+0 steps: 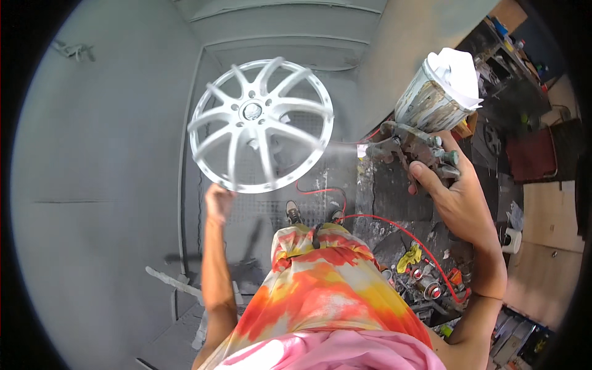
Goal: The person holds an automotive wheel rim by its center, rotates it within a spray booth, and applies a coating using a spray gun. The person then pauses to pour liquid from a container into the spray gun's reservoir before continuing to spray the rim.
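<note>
A white multi-spoke wheel rim [269,109] is upright-to-tilted in front of me, its spokes slightly blurred. My left hand [219,203] is at its lower left edge, smeared by motion; I cannot tell whether it grips the rim. My right hand [456,191] is wrapped round a paint-stained spray gun [413,148], thumb across its body. On the gun sits a streaked cup [425,98] topped with white crumpled material [456,74]. A pale haze of spray stretches from the nozzle toward the wheel.
Grey booth walls [105,154] enclose the left and back. A red hose [401,228] loops over the paint-spotted floor. At the right are cluttered shelves [499,55], a red chair [531,154], a wooden cabinet [549,259], a yellow rag [408,259] and scattered cans [431,290].
</note>
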Motion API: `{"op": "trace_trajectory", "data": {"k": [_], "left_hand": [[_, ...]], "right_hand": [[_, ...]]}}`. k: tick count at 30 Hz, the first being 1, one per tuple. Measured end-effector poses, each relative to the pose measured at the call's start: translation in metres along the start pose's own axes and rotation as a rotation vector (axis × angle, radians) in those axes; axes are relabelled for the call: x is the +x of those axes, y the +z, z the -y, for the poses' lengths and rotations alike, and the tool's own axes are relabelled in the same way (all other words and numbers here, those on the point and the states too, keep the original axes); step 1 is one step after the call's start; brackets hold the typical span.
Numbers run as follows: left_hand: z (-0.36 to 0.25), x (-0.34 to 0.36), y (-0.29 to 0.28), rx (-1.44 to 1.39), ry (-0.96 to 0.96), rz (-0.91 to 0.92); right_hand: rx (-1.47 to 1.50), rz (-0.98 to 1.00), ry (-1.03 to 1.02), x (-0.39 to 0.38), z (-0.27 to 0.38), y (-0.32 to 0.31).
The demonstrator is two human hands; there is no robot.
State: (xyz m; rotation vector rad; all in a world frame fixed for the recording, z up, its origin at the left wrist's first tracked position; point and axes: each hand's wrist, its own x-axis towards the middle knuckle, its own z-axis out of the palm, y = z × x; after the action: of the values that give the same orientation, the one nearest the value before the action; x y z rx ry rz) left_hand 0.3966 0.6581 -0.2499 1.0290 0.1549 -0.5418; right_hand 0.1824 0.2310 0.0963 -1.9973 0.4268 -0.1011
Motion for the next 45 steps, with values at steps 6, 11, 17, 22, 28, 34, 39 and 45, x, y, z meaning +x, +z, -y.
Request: {"op": "trace_trajectory", "data": {"k": [6,11,17,22,28,34,39,45], "left_hand": [[-0.078,0.044,-0.026,-0.224,0.070,-0.091],[-0.024,0.044,-0.032,-0.287,0.121,-0.273],[-0.002,-0.001,0.004,-0.385,0.130,-0.295],[0.015,-0.020,0.015,-0.431,0.166,-0.360],[0.020,-0.032,0.034,-0.440,0.214,-0.426],[0.006,-0.023,0.021,-0.283,0.241,-0.382],[-0.010,-0.015,0.011,-0.192,0.205,-0.359],[0.001,-0.018,0.012,-0.278,0.174,-0.356]], "right_hand": [[-0.039,-0.126,-0.014,0.016,-0.017,-0.003],[-0.007,-0.237,-0.081,0.039,-0.018,-0.011],[0.070,-0.222,-0.232,0.065,0.011,-0.018],[0.140,-0.053,-0.227,0.060,0.037,0.003],[0.133,0.105,-0.186,0.048,0.039,0.007],[0.083,-0.089,-0.200,0.043,0.035,-0.002],[0.212,-0.089,-0.167,0.031,0.035,0.008],[0.212,-0.082,-0.153,0.030,0.020,0.015]]}}
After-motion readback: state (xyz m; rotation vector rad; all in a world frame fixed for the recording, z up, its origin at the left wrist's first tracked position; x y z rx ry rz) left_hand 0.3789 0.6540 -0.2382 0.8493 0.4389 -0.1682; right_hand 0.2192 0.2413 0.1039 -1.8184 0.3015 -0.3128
